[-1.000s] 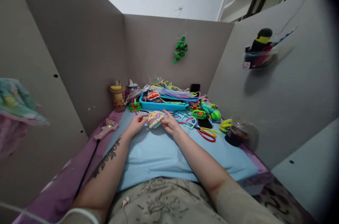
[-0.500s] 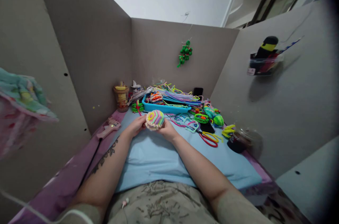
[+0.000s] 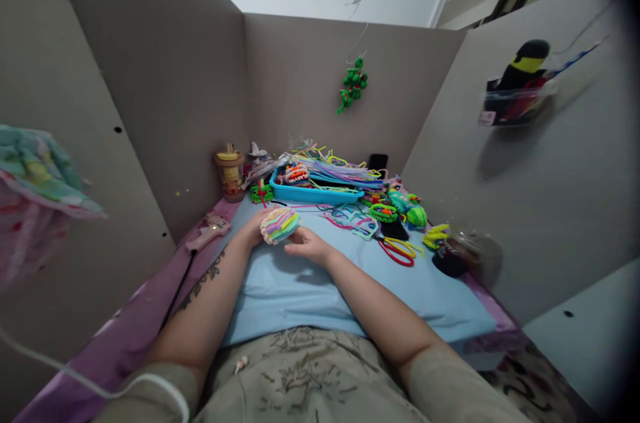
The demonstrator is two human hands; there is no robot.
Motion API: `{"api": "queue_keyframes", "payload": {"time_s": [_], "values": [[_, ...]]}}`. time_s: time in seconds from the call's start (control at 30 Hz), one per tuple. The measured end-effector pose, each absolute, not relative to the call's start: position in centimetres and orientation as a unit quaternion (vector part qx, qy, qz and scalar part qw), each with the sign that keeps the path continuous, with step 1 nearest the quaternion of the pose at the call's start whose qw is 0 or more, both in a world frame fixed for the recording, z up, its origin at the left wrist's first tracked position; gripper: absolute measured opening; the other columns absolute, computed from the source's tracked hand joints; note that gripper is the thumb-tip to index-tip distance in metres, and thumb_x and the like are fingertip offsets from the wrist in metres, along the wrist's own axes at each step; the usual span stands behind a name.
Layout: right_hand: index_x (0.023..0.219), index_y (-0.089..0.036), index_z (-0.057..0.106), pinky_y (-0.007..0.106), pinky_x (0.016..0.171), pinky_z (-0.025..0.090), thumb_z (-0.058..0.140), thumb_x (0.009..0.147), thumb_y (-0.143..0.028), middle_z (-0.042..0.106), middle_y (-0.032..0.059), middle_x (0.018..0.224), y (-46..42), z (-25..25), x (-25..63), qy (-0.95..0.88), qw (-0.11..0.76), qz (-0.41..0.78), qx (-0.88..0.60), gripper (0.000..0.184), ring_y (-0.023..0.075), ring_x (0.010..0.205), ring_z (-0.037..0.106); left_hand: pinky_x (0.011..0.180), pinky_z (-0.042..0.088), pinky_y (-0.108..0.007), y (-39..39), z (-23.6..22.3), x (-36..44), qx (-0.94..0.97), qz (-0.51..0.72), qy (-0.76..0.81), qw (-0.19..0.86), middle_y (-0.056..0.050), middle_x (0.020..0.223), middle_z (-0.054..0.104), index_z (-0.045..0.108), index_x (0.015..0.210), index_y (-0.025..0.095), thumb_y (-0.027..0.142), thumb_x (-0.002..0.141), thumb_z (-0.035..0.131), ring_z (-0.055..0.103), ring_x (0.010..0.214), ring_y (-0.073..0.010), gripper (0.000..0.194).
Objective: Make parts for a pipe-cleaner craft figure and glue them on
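Note:
A round, domed craft piece [image 3: 280, 225] with pastel stripes and a cream edge, seemingly made of fuzzy pipe cleaners, is held above the light blue cloth. My left hand [image 3: 255, 226] grips it from its left side, its fingers mostly hidden behind the piece. On the other side, my right hand [image 3: 311, 244] is open, thumb and fingers apart, close beside the piece's right edge. Whether a right fingertip touches it, I cannot tell. Red-handled scissors [image 3: 397, 253] lie to the right of my right hand.
Behind my hands stands a blue tray [image 3: 315, 195] heaped with pipe cleaners [image 3: 335, 169]. Green craft figures [image 3: 413, 215] sit to its right. A pink glue gun [image 3: 209, 233] with a black cord lies at left. A dark-lidded jar [image 3: 453, 256] lies at right. Grey panels enclose three sides.
The craft piece has tilted and moved slightly left with my left hand. My right hand has let go and opened beside it. The view has shifted a little.

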State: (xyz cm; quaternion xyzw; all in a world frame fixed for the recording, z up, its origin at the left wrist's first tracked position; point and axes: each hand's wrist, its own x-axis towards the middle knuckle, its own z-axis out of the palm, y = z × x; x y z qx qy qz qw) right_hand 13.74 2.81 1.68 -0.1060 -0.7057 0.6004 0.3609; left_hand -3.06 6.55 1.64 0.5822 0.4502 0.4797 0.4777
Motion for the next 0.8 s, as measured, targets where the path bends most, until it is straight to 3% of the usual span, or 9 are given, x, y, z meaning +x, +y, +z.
{"api": "queue_keyframes", "payload": {"time_s": [0.13, 0.33, 0.43, 0.53, 0.67, 0.8], "values": [[0.099, -0.017, 0.067, 0.039, 0.101, 0.036, 0.073, 0.064, -0.053, 0.066, 0.0067, 0.105, 2.7, 1.5, 13.6, -0.683, 0.385, 0.609, -0.123, 0.05, 0.0242, 0.106, 0.057, 0.068, 0.046, -0.032, 6.5, 1.6, -3.1, 0.511, 0.478, 0.401, 0.591, -0.006, 0.077, 0.069, 0.064, 0.082, 0.012, 0.035, 0.078, 0.057, 0.059, 0.071, -0.0184, 0.024], [0.095, -0.018, 0.066, 0.035, 0.083, 0.049, 0.073, 0.066, -0.042, 0.07, 0.0038, 0.09, 4.5, 1.0, 14.7, -0.471, 0.506, 0.703, -0.165, 0.038, 0.0213, 0.087, 0.064, 0.059, 0.041, -0.024, 6.7, 1.2, -3.2, 0.515, 0.486, 0.364, 0.605, -0.002, 0.068, 0.061, 0.063, 0.08, 0.012, 0.044, 0.064, 0.071, 0.054, 0.062, -0.0128, 0.037], [0.099, -0.018, 0.063, 0.033, 0.078, 0.052, 0.058, 0.079, -0.038, 0.07, 0.0041, 0.091, 6.3, 0.7, 15.8, -0.365, 0.507, 0.756, -0.193, 0.028, 0.0193, 0.084, 0.064, 0.049, 0.031, -0.019, 6.7, 1.2, -3.2, 0.521, 0.483, 0.39, 0.585, 0.004, 0.057, 0.048, 0.061, 0.079, 0.013, 0.05, 0.067, 0.068, 0.042, 0.051, -0.008, 0.04], [0.096, -0.014, 0.061, 0.035, 0.077, 0.052, 0.048, 0.084, -0.038, 0.069, 0.0079, 0.086, 8.3, 0.1, 16.6, -0.347, 0.461, 0.779, -0.245, 0.029, 0.0203, 0.083, 0.065, 0.047, 0.026, -0.019, 6.3, 1.4, -3.1, 0.552, 0.443, 0.417, 0.57, 0.005, 0.055, 0.042, 0.064, 0.095, 0.013, 0.056, 0.068, 0.064, 0.036, 0.05, -0.0074, 0.05], [0.089, -0.015, 0.06, 0.038, 0.077, 0.051, 0.05, 0.082, -0.037, 0.068, 0.0081, 0.08, 10.3, -1.0, 17.6, -0.386, 0.488, 0.667, -0.409, 0.025, 0.0214, 0.082, 0.064, 0.047, 0.024, -0.021, 5.7, 1.9, -2.8, 0.617, 0.397, 0.457, 0.503, 0.005, 0.054, 0.041, 0.065, 0.105, 0.012, 0.059, 0.068, 0.062, 0.034, 0.05, -0.0085, 0.06], [0.097, -0.02, 0.062, 0.037, 0.088, 0.046, 0.056, 0.078, -0.043, 0.067, 0.0057, 0.102, 10.7, -0.9, 19.3, -0.485, 0.563, 0.489, -0.456, 0.03, 0.0207, 0.1, 0.059, 0.048, 0.024, -0.022, 5.6, 2.0, -2.7, 0.651, 0.371, 0.472, 0.464, 0.002, 0.062, 0.049, 0.065, 0.107, 0.012, 0.06, 0.068, 0.06, 0.035, 0.052, -0.0088, 0.061]]}}
